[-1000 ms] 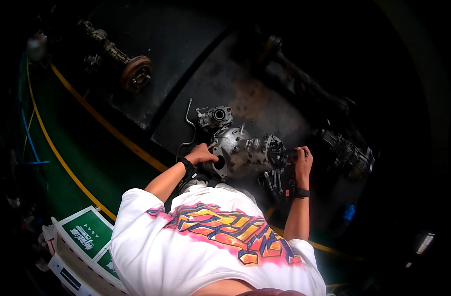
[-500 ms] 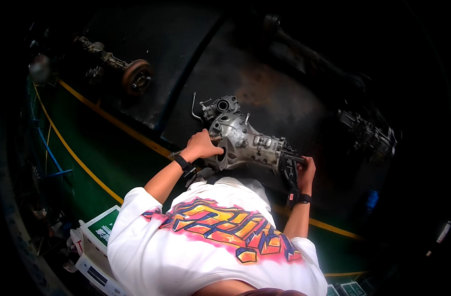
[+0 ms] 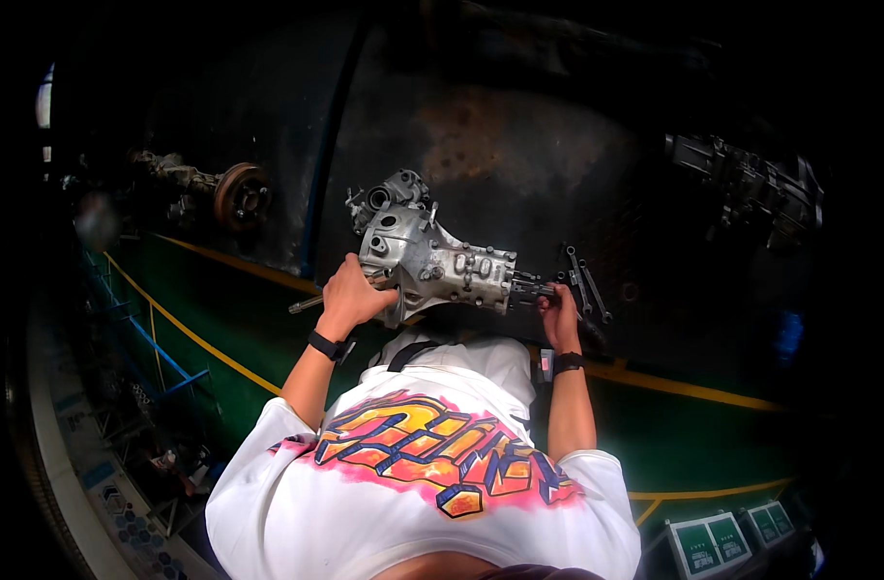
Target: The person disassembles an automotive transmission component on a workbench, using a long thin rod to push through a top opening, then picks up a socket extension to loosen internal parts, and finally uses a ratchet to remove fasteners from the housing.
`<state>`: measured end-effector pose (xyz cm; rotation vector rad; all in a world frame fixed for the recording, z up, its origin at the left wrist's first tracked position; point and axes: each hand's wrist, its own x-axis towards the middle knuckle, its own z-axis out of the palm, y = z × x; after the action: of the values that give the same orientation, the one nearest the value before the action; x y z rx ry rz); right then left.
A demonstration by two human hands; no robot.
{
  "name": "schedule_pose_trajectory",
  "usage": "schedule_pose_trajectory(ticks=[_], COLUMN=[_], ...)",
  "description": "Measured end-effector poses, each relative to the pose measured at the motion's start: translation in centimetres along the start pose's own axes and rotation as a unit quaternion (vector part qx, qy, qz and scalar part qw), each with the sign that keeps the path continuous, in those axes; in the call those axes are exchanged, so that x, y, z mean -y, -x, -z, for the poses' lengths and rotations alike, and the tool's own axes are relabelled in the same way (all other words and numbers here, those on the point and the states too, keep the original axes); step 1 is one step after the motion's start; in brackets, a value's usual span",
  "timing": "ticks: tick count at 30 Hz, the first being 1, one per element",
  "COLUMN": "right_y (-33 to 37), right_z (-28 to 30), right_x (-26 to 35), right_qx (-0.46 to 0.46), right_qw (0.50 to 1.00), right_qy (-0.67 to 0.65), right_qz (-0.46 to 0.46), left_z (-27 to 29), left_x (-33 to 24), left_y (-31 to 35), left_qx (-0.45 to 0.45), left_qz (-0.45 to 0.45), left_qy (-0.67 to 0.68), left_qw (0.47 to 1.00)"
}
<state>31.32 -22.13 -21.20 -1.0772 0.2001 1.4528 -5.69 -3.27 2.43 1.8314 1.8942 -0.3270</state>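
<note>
A silver-grey gearbox housing (image 3: 461,271) lies on the dark bench top in front of me, its wide bell end to the left. My left hand (image 3: 355,293) grips the rim of that bell end, thumb over the edge. A metal shaft (image 3: 307,304) sticks out to the left beside this hand. From the narrow right end project several thin shift rods (image 3: 529,288). My right hand (image 3: 559,314) has its fingers closed on the ends of these rods; its fingertips are partly hidden. Several wrenches (image 3: 584,282) lie just past my right hand.
A smaller cast metal part (image 3: 389,193) touches the housing's far left side. An axle with a rusty brake disc (image 3: 241,196) lies at the far left. Another gearbox (image 3: 747,184) sits at the far right. The bench (image 3: 481,145) ends close to my waist; green-topped boxes (image 3: 710,544) stand behind me.
The whole view has shifted and turned, so the housing appears further left. Both hands stay at its two ends. The wrenches past my right hand now show clearly.
</note>
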Motion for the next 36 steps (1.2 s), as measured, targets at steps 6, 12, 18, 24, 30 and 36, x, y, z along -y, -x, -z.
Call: schedule_pose_trajectory(ticks=[6,12,18,24,30,36], right_y=[-2.1,-3.1,-3.7,-4.1,-3.9,2.0], right_z=[2.7,4.2,4.3,4.9,5.0,2.1], right_x=[-3.0,-2.3,-1.0,-1.5,-2.8,-0.8], right_qx=[0.004,0.056,0.076,0.036,-0.017,-0.017], right_qw=[0.998,0.993,0.985,0.987,0.992,0.950], right_qy=[-0.017,-0.010,-0.012,0.021,0.028,0.305], right_qz=[-0.061,-0.105,-0.152,-0.154,-0.118,-0.064], left_z=[-1.1,-2.0,-2.8,-3.9,-5.6,-7.0], left_x=[-1.4,-2.2,-1.1,0.1,1.9,6.4], left_y=[0.2,1.2,1.2,1.5,0.7,0.0], left_qx=[-0.025,-0.031,-0.021,0.002,-0.017,-0.035], left_qz=[0.026,0.035,0.039,0.048,-0.007,-0.146], left_qy=[-0.033,-0.036,-0.028,-0.026,0.005,0.107], left_qw=[0.999,0.998,0.999,0.999,1.000,0.983])
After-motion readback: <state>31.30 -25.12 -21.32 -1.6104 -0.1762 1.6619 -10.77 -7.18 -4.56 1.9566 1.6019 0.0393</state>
